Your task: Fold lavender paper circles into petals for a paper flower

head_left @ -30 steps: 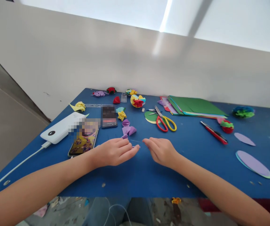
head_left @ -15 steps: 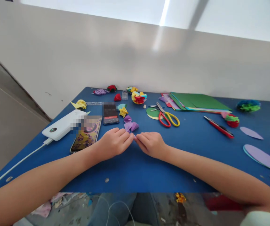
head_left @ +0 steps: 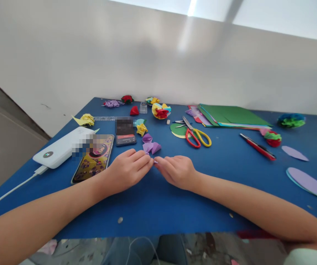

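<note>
My left hand [head_left: 129, 167] and my right hand [head_left: 176, 169] meet over the near middle of the blue table, fingertips almost touching. Both are closed in a pinch on a small piece of purple paper [head_left: 155, 162]; only a sliver of it shows, the fingers hiding the rest. Just beyond the left fingertips lie several folded purple paper petals [head_left: 156, 148]. A yellow paper flower [head_left: 141, 129] is behind them. Left of my left hand rests a phone with a patterned screen [head_left: 93, 162], and a second, dark phone [head_left: 125, 131] lies farther back.
A white power bank [head_left: 63, 147] with a cable is at the left. Scissors [head_left: 193, 132] lie on a green paper circle [head_left: 178, 129]. At the right are a red cutter [head_left: 258, 147], purple paper ovals [head_left: 310, 182] and coloured sheets [head_left: 233, 115]. Several paper flowers line the back.
The camera view has tilted and shifted slightly. The fingertips of both hands stay close together, still pinching the purple paper, with little visible movement.
</note>
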Motion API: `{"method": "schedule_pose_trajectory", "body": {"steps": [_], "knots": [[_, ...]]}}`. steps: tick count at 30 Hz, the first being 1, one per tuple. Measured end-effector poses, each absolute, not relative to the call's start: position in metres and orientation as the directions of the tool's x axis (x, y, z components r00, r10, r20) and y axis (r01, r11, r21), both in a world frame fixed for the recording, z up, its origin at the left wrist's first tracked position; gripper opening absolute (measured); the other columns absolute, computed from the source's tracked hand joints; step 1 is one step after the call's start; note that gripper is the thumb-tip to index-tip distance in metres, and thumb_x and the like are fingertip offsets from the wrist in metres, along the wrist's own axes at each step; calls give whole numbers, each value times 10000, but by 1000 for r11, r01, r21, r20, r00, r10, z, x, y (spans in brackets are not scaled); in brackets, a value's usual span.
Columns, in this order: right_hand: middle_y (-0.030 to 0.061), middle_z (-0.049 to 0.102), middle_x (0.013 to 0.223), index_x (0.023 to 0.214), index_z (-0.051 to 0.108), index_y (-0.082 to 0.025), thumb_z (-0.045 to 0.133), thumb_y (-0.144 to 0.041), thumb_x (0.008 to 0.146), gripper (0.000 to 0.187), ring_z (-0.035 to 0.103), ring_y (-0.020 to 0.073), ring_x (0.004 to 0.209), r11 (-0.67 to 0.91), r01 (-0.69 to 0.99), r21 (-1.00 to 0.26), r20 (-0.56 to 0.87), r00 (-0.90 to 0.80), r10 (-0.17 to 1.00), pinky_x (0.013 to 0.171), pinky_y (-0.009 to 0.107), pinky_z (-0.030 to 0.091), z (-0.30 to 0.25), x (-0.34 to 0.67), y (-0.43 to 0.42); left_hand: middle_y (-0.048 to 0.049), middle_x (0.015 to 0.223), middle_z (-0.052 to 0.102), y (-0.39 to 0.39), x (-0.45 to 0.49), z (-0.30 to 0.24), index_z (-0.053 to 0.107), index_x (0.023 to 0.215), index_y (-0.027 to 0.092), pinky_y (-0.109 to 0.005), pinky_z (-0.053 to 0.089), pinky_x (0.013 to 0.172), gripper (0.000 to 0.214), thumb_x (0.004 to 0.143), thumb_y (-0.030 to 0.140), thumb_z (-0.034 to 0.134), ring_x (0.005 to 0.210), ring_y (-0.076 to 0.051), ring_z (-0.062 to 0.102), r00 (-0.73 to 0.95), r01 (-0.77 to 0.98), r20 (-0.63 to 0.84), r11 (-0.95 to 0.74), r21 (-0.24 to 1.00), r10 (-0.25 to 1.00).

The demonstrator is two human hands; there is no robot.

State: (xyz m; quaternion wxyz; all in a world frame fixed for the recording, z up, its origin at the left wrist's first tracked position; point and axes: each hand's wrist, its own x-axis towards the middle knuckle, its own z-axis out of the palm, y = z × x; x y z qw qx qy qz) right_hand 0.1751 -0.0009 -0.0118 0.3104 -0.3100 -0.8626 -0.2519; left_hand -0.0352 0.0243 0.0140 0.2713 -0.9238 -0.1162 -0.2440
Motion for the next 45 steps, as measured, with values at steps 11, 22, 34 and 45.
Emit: {"method": "schedule_pose_trajectory", "body": {"steps": [11, 22, 34, 45], "knots": [[-2, 605, 643, 1010, 570, -129, 529, -162, 820, 197, 499, 79, 518, 730, 617, 295, 698, -661, 276, 502, 233, 348, -13, 185, -4, -74, 865, 634, 20, -35, 12, 531, 1025, 102, -288, 449, 647, 181, 862, 120, 454, 831, -179, 601, 838, 330, 536, -873, -358, 97], [61, 669, 829, 1008, 543, -127, 525, -146, 805, 204, 599, 125, 667, 714, 644, 276, 706, -640, 304, 573, 244, 441, -14, 185, -5, -58, 828, 639, 20, -27, 4, 587, 971, 133, -277, 503, 703, 165, 845, 151, 482, 778, -159, 602, 725, 413, 633, -907, -85, 271], [50, 653, 850, 1044, 518, -154, 501, -143, 821, 224, 592, 117, 693, 742, 658, 131, 717, -580, 388, 619, 232, 450, -18, 186, -4, -49, 864, 638, 20, -25, 3, 612, 953, 144, -253, 490, 728, 159, 842, 171, 502, 810, -142, 588, 670, 396, 645, -912, 110, 368], [92, 634, 1059, 1129, 531, -151, 526, -139, 831, 298, 595, 168, 935, 761, 589, 274, 677, -680, 282, 718, 286, 493, -16, 197, 0, -19, 793, 647, 17, -20, 6, 654, 849, 160, -190, 481, 654, 132, 819, 152, 525, 683, -94, 586, 587, 398, 613, -848, 351, 529]]}}
